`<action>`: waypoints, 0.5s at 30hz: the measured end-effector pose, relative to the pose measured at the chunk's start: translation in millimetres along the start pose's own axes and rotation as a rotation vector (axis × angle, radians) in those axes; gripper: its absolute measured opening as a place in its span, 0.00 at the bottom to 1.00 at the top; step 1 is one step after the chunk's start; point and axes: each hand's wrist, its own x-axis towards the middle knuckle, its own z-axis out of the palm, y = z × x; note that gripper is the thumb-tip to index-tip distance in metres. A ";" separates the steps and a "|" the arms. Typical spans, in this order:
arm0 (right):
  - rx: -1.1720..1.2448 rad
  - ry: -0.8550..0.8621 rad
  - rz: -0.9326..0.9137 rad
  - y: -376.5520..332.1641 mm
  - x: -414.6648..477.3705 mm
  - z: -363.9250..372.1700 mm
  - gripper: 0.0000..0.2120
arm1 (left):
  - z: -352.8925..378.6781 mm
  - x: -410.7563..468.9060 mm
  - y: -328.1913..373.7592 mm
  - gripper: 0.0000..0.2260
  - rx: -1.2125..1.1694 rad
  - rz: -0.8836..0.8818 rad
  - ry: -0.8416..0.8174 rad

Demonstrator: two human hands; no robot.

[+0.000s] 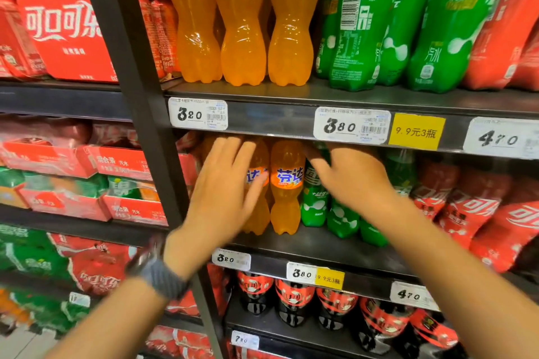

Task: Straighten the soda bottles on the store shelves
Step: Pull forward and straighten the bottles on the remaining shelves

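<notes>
The watch w/ a dark strap sits nearest, on the L wrist. Just past it the L hand is wide open, fingers straight and close together, palm laid flat on the front of an orange bottle on the middle shelf. It only touches the bottle and does not hold it.

The R hand comes in from the right, back of the hand to the camera, fingers over the upper part of a green bottle. The fingertips go into the shadow under the shelf edge and are blurred, so I can't tell if this hand grips the bottle or only rests on it.

Between the 2 hands a second orange bottle stands upright, label to the front, just beside the green one. More green bottles stand under the R forearm, and red-label bottles come after them to the right.

One shelf below is a row of dark bottles w/ red labels.

On the edge of the upper shelf are white price tags reading 3.20, 3.80 and 4.70, and a yellow tag. On this shelf stand 3 big orange bottles, then big green bottles.

Left of the black post, further off, are red cartons.
</notes>
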 end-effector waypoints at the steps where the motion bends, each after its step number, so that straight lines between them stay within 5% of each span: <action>1: 0.028 0.200 -0.042 -1.8 -14.1 8.5 0.09 | 5.0 -24.5 3.0 0.14 -0.096 -0.035 0.060; 3: 0.184 0.306 -0.049 0.0 -54.2 41.2 0.11 | 24.6 -67.6 6.3 0.19 -0.271 -0.232 0.028; 7: 0.401 0.029 0.116 -8.0 -87.0 104.2 0.29 | 64.1 -111.1 19.1 0.30 -0.455 -0.632 -0.214; 15: 0.570 -0.068 0.210 -32.0 -94.4 139.9 0.33 | 85.9 -122.1 26.5 0.33 -0.449 -0.639 -0.327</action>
